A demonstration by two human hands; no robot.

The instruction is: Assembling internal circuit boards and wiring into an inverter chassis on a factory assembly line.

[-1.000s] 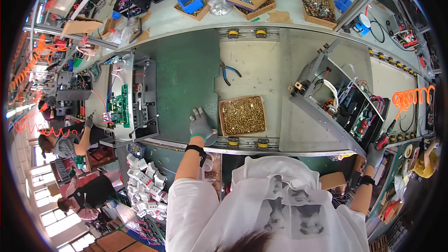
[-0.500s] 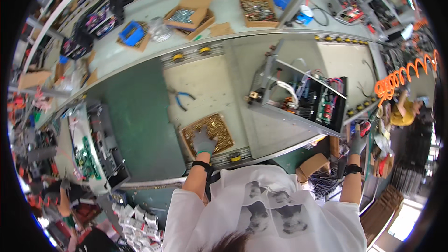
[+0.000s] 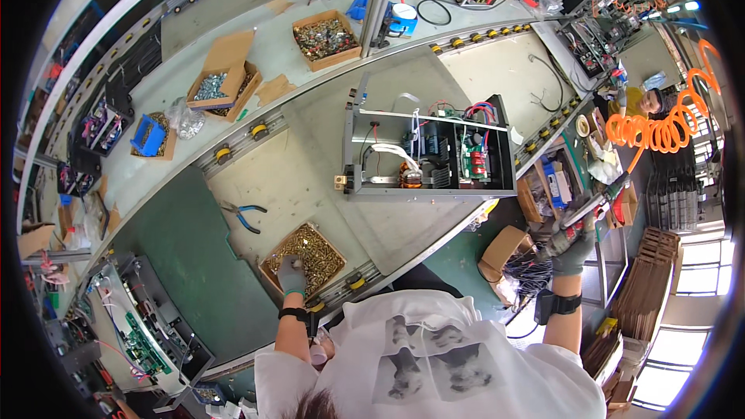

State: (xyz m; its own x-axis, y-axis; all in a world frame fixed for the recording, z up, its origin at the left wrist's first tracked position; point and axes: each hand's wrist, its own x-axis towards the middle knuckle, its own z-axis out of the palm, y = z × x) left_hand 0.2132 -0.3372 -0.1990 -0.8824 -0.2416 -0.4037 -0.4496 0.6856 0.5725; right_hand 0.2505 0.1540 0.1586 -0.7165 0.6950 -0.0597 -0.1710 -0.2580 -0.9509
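My left hand (image 3: 292, 276), in a grey glove, is at the left front part of a shallow cardboard box (image 3: 332, 281) of small brass-coloured screws (image 3: 314, 254). Its fingers are curled together, and what they hold, if anything, is hidden. Out to the right, my gloved right hand (image 3: 574, 250) is wrapped round a red and grey air screwdriver (image 3: 573, 226), joined to an orange coiled hose (image 3: 648, 133). Between my hands, farther off, an open metal chassis (image 3: 431, 192) with wires and circuit boards rests on a grey board. Blue-handled pliers (image 3: 247, 217) lie beyond the screw box.
A green mat (image 3: 174, 264) covers the left of the bench. Boxes of hardware (image 3: 326, 40) and a blue scoop (image 3: 149, 136) stand on the far shelf. Another open chassis (image 3: 147, 334) is at the lower left. A person in yellow (image 3: 642, 101) is beyond the hose.
My view has turned to the right. My left hand, spread over the screws before, has curled its fingers. My right hand has brought the screwdriver into plainer sight.
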